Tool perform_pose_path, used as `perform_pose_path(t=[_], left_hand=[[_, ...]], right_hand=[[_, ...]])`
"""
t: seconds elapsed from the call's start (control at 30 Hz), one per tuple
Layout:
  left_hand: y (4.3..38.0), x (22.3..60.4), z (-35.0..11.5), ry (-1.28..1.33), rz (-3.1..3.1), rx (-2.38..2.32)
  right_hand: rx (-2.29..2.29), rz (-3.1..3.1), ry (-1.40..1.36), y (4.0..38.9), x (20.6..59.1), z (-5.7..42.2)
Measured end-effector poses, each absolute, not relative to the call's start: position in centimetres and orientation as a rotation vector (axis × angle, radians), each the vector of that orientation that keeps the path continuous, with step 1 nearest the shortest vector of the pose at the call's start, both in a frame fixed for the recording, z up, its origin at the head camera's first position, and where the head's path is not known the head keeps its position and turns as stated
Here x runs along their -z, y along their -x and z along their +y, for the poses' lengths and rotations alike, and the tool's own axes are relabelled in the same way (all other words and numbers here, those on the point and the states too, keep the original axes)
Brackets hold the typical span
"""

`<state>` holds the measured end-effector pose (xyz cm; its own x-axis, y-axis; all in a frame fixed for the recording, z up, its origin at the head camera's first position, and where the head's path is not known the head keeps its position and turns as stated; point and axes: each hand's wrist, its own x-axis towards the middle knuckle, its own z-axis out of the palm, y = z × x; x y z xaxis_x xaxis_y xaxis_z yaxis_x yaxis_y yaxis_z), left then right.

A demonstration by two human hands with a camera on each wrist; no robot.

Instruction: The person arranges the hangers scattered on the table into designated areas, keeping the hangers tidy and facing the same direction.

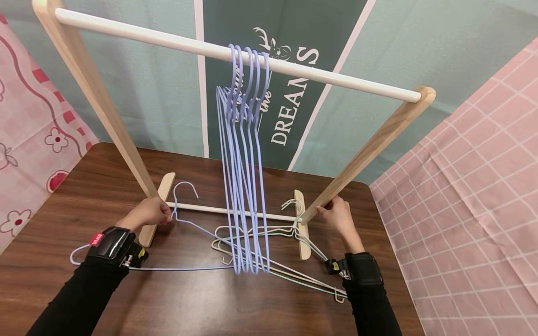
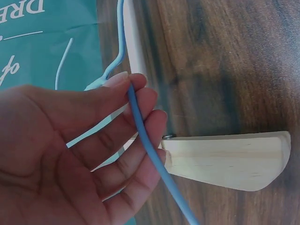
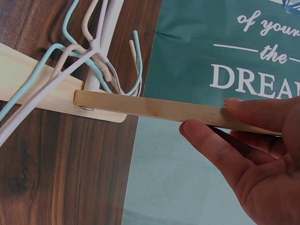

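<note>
Basically, left hand (image 1: 147, 213) at 8 o'clock pinches one loose lavender hanger (image 2: 151, 150) by its wire near the neck, between thumb and fingers. Right hand (image 1: 338, 217) at 4 o'clock grips the wooden rack upright (image 1: 370, 154), thumb and fingers on opposite sides. Hanging lavender hangers (image 1: 250, 112) hook over the white top bar (image 1: 147, 36) at 12 o'clock; pale hangers (image 1: 300, 279) lie on the table (image 1: 189, 303) at 5.
</note>
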<state>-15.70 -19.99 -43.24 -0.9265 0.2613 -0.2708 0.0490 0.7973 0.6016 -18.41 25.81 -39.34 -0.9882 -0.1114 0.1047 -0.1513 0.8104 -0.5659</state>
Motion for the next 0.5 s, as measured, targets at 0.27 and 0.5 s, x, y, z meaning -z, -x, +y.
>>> perform_pose_path(t=[0.27, 0.5], left_hand=[[15.5, 42.4, -19.7, -0.238, 2.623, -0.891], [15.2, 41.6, -19.7, -0.291, 2.626, -0.894]], right_hand=[[-0.916, -2.933, -0.206, 18.5, 39.3, 25.8], [-0.906, -2.918, -0.219, 18.4, 39.3, 25.7]])
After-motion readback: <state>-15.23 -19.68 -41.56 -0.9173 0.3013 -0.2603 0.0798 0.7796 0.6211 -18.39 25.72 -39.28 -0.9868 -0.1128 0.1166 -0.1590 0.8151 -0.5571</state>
